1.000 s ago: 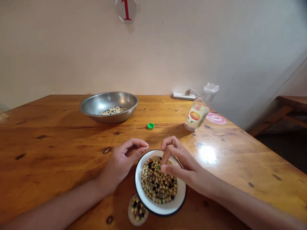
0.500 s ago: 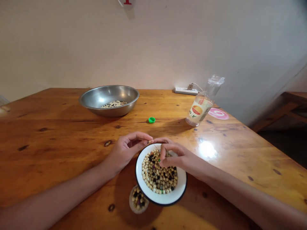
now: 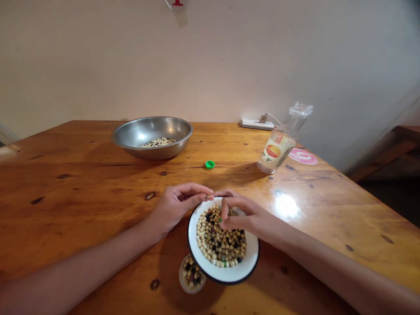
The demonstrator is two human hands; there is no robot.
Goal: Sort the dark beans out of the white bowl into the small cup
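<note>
Beads (image 3: 215,253) lay in the white bowl (image 3: 226,274) just below both hands. I read 6 or 9 on a pink disc (image 3: 303,156); the bottle (image 3: 278,142) bore a fruit label. The left hand (image 3: 173,208) pinched a small bead (image 3: 208,197); a thin strand (image 3: 215,203) ran toward the curled right hand (image 3: 244,214), whose grip I could not tell.
</note>
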